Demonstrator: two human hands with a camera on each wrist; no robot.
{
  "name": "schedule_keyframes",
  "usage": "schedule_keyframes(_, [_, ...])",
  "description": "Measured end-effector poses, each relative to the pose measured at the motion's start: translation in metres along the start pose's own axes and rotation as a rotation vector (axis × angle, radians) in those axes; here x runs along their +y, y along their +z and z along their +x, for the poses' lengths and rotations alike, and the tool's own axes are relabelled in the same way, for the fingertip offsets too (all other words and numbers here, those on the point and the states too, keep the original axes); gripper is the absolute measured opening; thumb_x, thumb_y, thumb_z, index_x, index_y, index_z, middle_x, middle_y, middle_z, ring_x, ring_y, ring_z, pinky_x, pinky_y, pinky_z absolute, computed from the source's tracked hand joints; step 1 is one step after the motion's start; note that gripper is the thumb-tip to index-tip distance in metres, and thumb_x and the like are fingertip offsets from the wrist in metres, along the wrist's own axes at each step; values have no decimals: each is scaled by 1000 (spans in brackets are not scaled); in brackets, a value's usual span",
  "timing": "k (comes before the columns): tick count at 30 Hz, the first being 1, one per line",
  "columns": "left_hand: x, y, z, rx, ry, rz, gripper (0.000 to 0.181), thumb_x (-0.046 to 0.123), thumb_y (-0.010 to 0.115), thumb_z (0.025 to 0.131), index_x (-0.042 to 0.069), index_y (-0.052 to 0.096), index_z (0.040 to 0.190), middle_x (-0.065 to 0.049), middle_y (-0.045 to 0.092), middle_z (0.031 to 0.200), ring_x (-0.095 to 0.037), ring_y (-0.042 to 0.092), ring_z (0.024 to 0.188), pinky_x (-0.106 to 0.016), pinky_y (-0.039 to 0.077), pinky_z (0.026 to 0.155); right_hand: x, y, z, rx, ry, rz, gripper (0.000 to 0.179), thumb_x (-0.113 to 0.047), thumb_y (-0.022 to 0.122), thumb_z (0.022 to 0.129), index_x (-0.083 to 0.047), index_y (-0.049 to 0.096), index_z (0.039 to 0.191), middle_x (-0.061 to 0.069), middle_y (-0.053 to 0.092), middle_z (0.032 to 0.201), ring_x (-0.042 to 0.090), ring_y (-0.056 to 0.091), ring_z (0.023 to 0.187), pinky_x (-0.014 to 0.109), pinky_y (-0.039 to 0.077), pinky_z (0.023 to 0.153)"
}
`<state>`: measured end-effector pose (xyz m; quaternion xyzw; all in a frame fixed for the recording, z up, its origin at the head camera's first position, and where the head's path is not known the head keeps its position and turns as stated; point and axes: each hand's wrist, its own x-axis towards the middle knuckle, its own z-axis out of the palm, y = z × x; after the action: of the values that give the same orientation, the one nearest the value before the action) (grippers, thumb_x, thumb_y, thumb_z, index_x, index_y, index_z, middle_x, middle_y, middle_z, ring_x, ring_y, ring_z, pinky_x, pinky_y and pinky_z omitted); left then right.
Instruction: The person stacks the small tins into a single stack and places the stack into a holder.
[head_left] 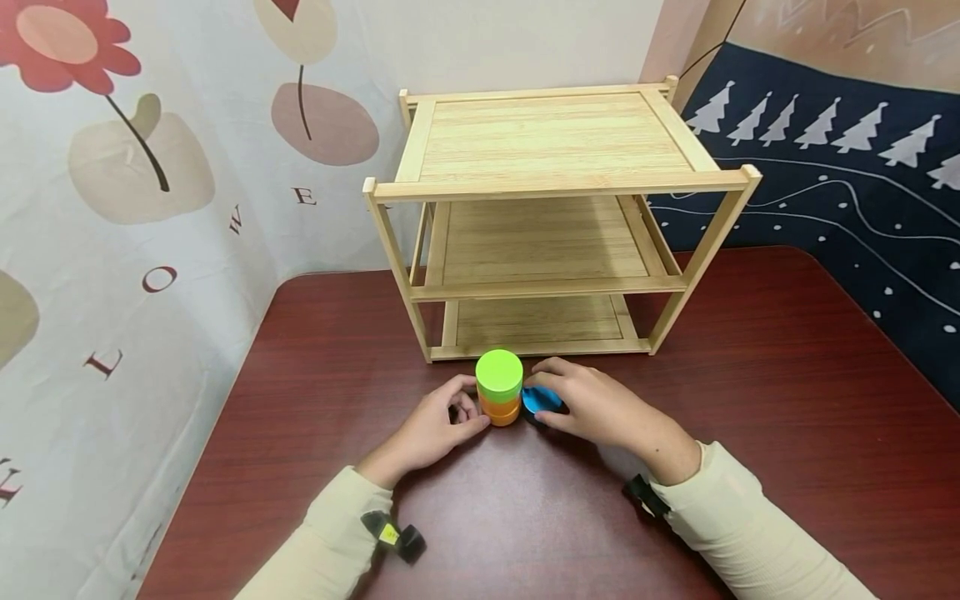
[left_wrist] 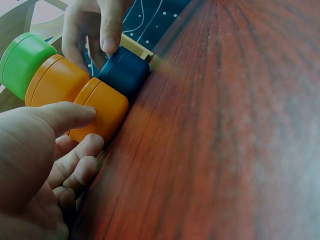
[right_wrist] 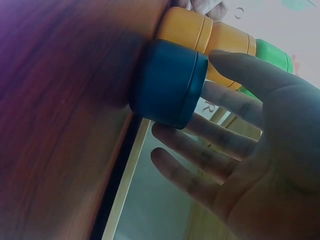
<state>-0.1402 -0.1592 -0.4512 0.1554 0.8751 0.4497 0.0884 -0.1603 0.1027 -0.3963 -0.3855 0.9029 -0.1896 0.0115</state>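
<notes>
Head view: green jar topped two orange jars.
Left hand: we pinched the lowest, likely steadying the stack.
Right hand: we seemingly pinched blue jar, fingertips half-hidden.

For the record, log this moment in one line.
left hand: at lower orange container; right hand: around blue container beside stack; stack upward: lower orange container, upper orange container, green container
</notes>
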Motion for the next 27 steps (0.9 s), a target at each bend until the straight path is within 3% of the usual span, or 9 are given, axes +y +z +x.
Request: schedule_keyframes(27, [2, 0, 0, -3, 9, -14, 49, 22, 75, 90, 9, 54, 132, 3, 63, 84, -9, 55, 75, -22, 46, 68, 1, 4, -1, -26, 17, 13, 39, -24, 76, 89, -12, 66, 125, 7, 62, 122, 16, 66, 98, 36, 56, 85])
